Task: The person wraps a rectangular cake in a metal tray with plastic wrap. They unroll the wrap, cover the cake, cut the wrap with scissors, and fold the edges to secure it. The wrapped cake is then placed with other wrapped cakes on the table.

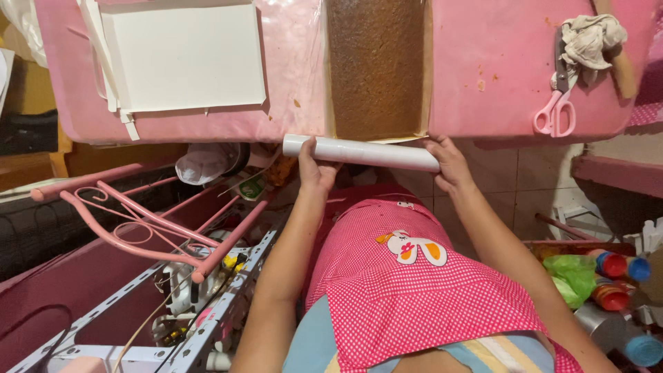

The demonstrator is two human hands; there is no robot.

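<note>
roll (362, 152) white | cake (376, 65) brown | apron (407, 290) pink-checked | scissors (556, 110) pink

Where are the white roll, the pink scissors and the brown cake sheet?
white roll (376, 153), head view, middle of the tube between both hands
pink scissors (556, 114), head view, on the pink handle loops
brown cake sheet (375, 65), head view, centre of its brown top

Pink table (483, 76), plastic-covered, edge near body. On it: white flat box (186, 55) at left, long brown cake slab (376, 65) on paper at centre, pink-handled scissors (558, 103) at right, crumpled cloth (590, 38) partly over blades, scattered crumbs between.
</note>
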